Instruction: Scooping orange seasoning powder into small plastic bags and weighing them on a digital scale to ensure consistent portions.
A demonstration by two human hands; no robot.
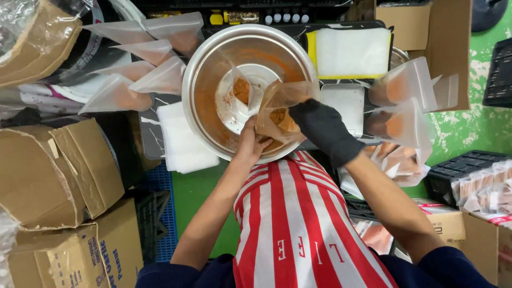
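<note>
A large steel bowl (205, 80) dusted with orange-brown powder sits in front of me. Over its near rim I hold a clear plastic bag (277, 109) partly filled with the powder. My bare left hand (249, 141) grips the bag's lower left edge. My right hand (322, 128), in a black glove, holds the bag's right side. A second small bag with powder (240, 88) stands inside the bowl.
Filled, sealed bags lie at upper left (138, 69) and at right (400, 106). A stack of empty white bags (184, 141) lies left of the bowl, another stack (352, 53) behind it. Cardboard boxes (58, 176) stand at left, black crates (458, 170) at right.
</note>
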